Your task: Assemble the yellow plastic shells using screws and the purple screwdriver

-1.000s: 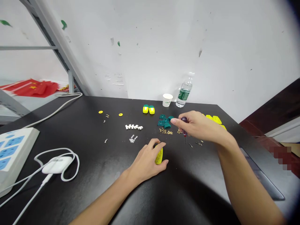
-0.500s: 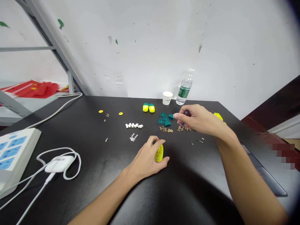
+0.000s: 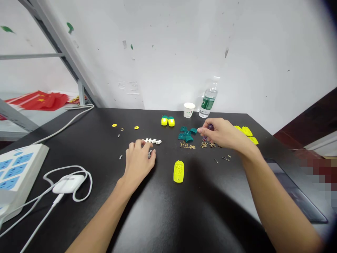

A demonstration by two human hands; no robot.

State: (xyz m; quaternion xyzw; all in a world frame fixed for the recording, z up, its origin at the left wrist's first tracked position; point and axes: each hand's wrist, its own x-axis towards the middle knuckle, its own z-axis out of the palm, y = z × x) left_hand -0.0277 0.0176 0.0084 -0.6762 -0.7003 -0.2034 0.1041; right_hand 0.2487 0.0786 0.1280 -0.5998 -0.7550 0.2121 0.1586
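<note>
The yellow plastic shell (image 3: pixel 178 172) lies flat on the black table, its moulded inner side facing up. To its left, my left hand (image 3: pixel 138 158) is over the small grey links (image 3: pixel 149 154), thumb and fingers apart. Just beyond those fingers is a row of small white plastic parts (image 3: pixel 154 141). My right hand (image 3: pixel 219 133) is closed around the dark purple handle of a screwdriver (image 3: pixel 210 127), which points down over a pile of small brass-coloured screws (image 3: pixel 204 144). Green plastic covers (image 3: pixel 185 134) lie left of that hand.
Two yellow-green assembled pieces (image 3: pixel 167 121), a paper cup (image 3: pixel 189 110) and a water bottle (image 3: pixel 208 102) stand at the back. More yellow shells (image 3: pixel 246 131) lie at right, near a dark tablet-like slab (image 3: pixel 295 191). A power strip (image 3: pixel 21 179) and white cables are at left.
My left hand has let go of the yellow shell and moved left to the grey links. The shell stays on the table. My right hand keeps hold of the screwdriver, almost still.
</note>
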